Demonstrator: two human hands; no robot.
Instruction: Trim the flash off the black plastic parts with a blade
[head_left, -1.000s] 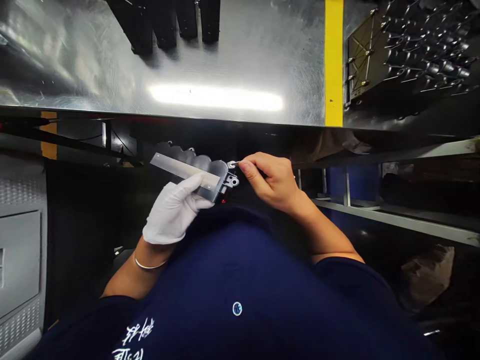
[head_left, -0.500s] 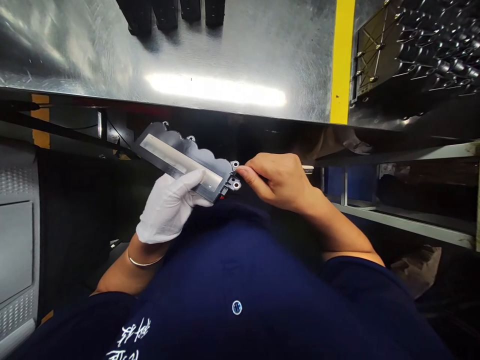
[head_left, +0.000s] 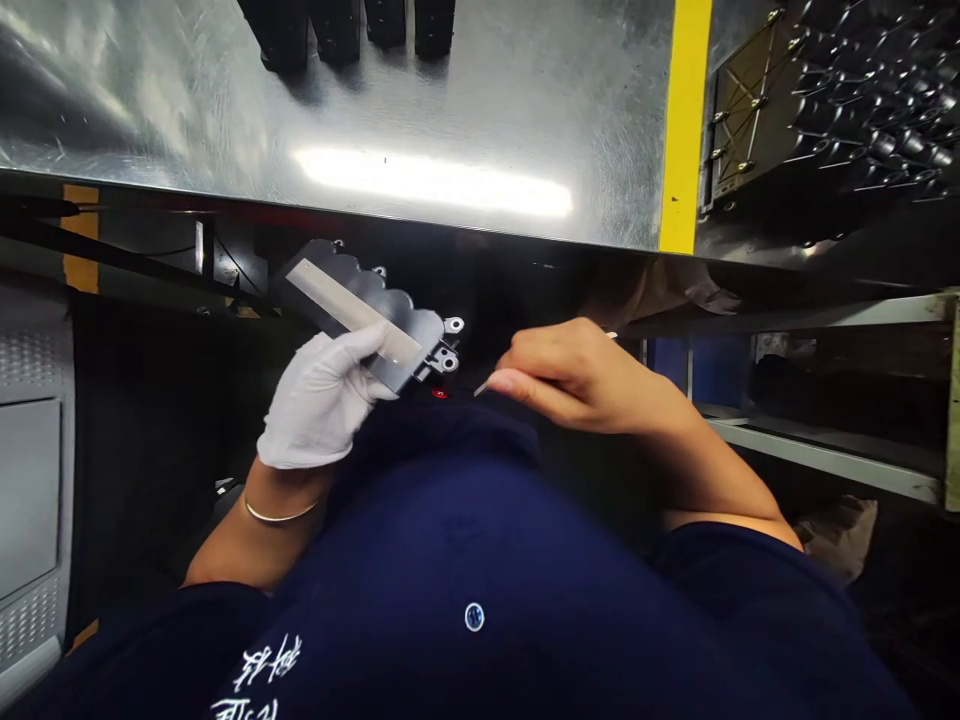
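The gloved left hand [head_left: 311, 405] is gripping the dark scalloped part [head_left: 424, 330], long axis ten to four o'clock; its lugged end lies nearest the right hand [head_left: 585, 375], at nine, apart from the pinched metal tip [head_left: 481, 390]!

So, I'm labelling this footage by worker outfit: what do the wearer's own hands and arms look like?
The left hand wears a plain white glove ending at the wrist, with a thin, shiny bangle just beyond it. The right hand is ungloved. Both arms have short, dark navy sleeves; no markings show on them.
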